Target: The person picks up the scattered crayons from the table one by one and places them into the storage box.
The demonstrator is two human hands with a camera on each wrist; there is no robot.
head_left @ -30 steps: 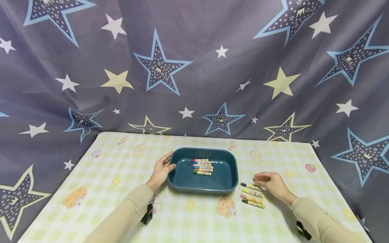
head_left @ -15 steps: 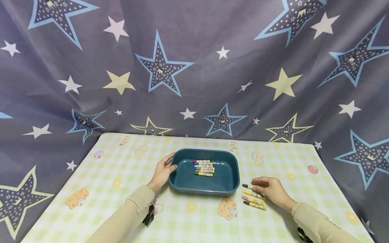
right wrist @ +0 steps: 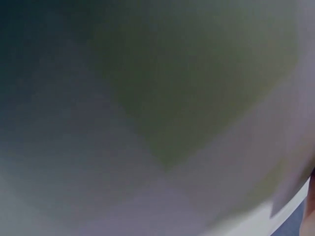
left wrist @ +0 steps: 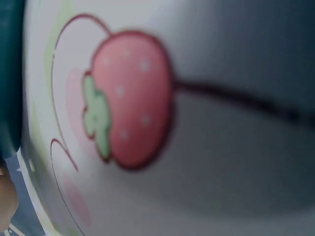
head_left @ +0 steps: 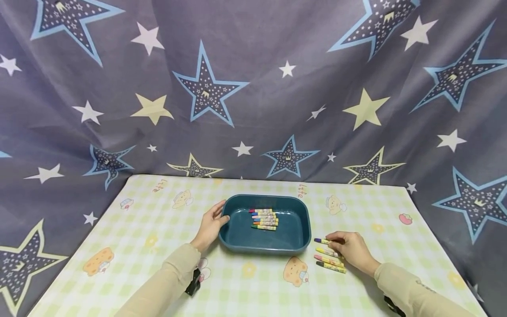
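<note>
My left hand (head_left: pixel 210 224) grips the left end of a dark teal plastic tray (head_left: pixel 265 251), thumb over the rim. Several crayons (head_left: pixel 264 219) with patterned wrappers lie side by side inside it. To the tray's right, my right hand (head_left: pixel 354 250) pinches a purple-tipped crayon (head_left: pixel 321 241), its rear end hidden by the fingers. Just in front of that one, a yellow crayon (head_left: pixel 328 252), a pink crayon (head_left: pixel 328 260) and a black-tipped crayon (head_left: pixel 331 267) lie in a row on the table. The right wrist view catches mostly blurred cloth and a bit of hand (right wrist: pixel 308 211).
A checked green-and-white tablecloth (head_left: pixel 146 281) with printed cartoon figures covers the table. Behind and at both sides hangs a grey curtain (head_left: pixel 253 110) with stars. In the left wrist view a printed strawberry (left wrist: pixel 133 101) fills much of the cloth.
My right hand has come down over the purple-tipped crayon, and its thumb and fingers have closed on it. The left hand and the tray stay where they were.
</note>
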